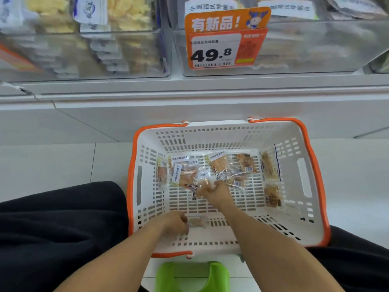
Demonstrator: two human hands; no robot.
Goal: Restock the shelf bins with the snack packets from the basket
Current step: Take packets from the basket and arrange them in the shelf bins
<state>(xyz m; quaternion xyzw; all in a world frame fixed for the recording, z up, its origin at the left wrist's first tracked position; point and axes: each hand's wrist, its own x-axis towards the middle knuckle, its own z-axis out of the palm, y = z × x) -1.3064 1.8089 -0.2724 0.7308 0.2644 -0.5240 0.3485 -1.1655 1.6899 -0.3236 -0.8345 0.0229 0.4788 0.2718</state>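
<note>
A: Snack packets [219,169] are seen scattered across the far half of the basket [286,142], which is set on the floor below the shelf bins [294,47]. What is held by the hands?

B: One small clear packet [196,221] is pinched by the left hand [175,223] near the basket's near wall. A packet in the middle of the pile is gripped by the curled fingers of the right hand [216,191].

A: And along the sides?

B: Two packets are leaned against the right wall, one against the left. An orange price tag [224,39] marked 49.8 is clipped to the front of the middle bin. A green stool [192,277] is seen at the bottom edge, between dark trouser legs [63,228].
</note>
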